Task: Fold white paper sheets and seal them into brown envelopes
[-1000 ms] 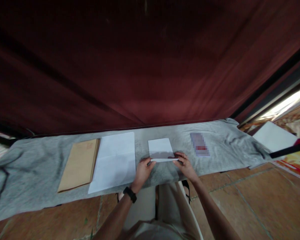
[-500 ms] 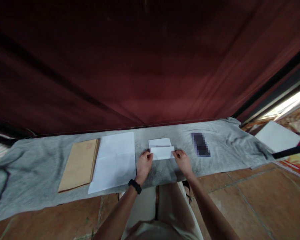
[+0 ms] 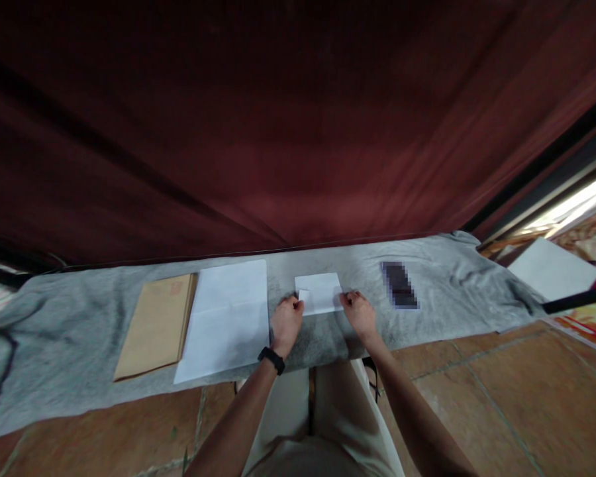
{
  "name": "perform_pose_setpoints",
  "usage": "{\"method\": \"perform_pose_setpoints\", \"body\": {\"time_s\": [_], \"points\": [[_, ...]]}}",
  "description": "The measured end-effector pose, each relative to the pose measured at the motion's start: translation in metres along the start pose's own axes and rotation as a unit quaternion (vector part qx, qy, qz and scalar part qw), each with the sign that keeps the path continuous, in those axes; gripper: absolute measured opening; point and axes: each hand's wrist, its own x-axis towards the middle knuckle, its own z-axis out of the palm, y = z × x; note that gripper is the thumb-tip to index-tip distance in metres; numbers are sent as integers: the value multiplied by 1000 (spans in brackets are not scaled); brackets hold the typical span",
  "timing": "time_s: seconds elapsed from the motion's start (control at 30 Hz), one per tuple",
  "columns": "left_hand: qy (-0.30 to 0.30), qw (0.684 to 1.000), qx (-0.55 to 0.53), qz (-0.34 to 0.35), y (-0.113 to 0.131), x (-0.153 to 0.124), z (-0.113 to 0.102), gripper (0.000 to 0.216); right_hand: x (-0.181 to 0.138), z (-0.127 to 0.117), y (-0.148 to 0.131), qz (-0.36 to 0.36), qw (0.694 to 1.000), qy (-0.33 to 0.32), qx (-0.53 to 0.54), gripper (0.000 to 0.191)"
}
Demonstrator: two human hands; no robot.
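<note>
A small white folded paper [image 3: 322,293] lies in front of me on the grey cloth. At its left edge my left hand [image 3: 286,322], with a black band on the wrist, is closed in a pinch, and a small white corner stands out by the thumb. My right hand [image 3: 358,314] pinches at the paper's right edge, fingers curled. Left of my hands lies a large white sheet [image 3: 228,318] with faint creases, its right edge close to my left hand. A phone-shaped dark object [image 3: 400,285], pixelated, rests to the right of my right hand.
A stack of brown envelopes [image 3: 153,324] lies left of the large sheet. The grey cloth [image 3: 69,331] covers a long narrow surface against a dark red curtain [image 3: 298,165]. Brown floor tiles [image 3: 467,391] show below. A white board-like item [image 3: 551,268] sits at far right.
The raised strip of paper between my hands has gone down, leaving one nearly flat white rectangle with a small corner at my left thumb. Both hands stay in nearly the same place.
</note>
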Motion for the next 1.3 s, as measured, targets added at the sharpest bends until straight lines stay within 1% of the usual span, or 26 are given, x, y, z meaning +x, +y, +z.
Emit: {"method": "perform_pose_setpoints", "body": {"time_s": [0.37,0.63,0.83,1.1,1.3], "points": [[-1,999,40,2,-1,8,4,32,5,-11,-11,28,999,-33,-15,34],[6,998,58,-2,1,11,3,35,10,-8,-13,31,999,-26,-31,35],[4,998,64,-7,2,15,3,35,14,-7,-15,33,998,-20,-41,39],[-2,998,66,-10,5,26,0,36,22,-4,-19,21,998,5,-62,40],[-6,998,68,-15,7,32,-2,39,28,-2,-21,6,997,9,-72,39]]}}
